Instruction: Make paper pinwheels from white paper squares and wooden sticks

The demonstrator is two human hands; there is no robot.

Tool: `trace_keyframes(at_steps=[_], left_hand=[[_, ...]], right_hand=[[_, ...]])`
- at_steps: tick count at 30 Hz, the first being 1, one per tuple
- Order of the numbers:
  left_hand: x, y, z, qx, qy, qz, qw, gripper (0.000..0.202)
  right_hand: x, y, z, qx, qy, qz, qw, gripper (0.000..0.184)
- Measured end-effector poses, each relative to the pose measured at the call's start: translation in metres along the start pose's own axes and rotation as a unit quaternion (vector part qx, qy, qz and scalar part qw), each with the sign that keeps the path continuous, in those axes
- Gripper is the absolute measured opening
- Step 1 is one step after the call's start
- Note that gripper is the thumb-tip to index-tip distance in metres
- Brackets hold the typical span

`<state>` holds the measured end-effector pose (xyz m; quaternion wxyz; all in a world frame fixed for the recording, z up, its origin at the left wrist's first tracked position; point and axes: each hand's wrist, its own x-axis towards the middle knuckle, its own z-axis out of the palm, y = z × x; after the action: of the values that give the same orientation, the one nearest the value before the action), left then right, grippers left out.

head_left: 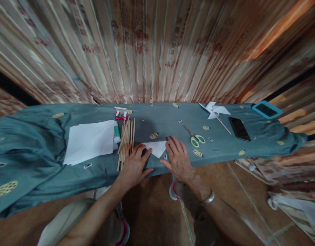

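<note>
My left hand (pixel 135 165) and my right hand (pixel 177 158) both lie flat on a folded white paper triangle (pixel 157 148) on the teal cloth (pixel 31 150) at its near edge. The fingers of each hand are stretched out and press the paper's left and right sides. A bundle of thin wooden sticks (pixel 126 138) lies just left of my left hand. Green-handled scissors (pixel 195 137) rest to the right of my right hand.
A stack of white paper sheets (pixel 89 140) lies at left, with a glue tube (pixel 116 134) and a small red box (pixel 121 114) beside it. A white paper pinwheel (pixel 215 111), a black phone (pixel 239 128) and a blue-framed device (pixel 266 110) sit at right. Curtains hang behind.
</note>
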<state>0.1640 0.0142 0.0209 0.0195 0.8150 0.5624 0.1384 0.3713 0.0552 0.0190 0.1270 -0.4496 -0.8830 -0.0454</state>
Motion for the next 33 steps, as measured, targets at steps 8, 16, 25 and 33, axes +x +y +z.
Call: trace_keyframes(at_steps=[8,16,25,33], left_hand=[[0.001,0.000,0.002,0.000,0.000,-0.010,1.000,0.067],[0.002,0.000,-0.001,-0.004,-0.001,-0.010,1.000,0.067],[0.002,0.001,-0.001,-0.005,-0.003,-0.014,1.000,0.068],[0.001,0.000,-0.001,-0.007,-0.009,-0.002,1.000,0.058]], right_hand=[[-0.018,-0.025,-0.001,0.093,-0.020,-0.077,0.993,0.067],[-0.007,-0.008,0.000,0.061,0.009,-0.006,0.998,0.060],[-0.004,-0.003,0.007,0.075,0.016,-0.014,0.997,0.056],[-0.010,-0.023,0.005,0.078,0.011,-0.031,0.996,0.067]])
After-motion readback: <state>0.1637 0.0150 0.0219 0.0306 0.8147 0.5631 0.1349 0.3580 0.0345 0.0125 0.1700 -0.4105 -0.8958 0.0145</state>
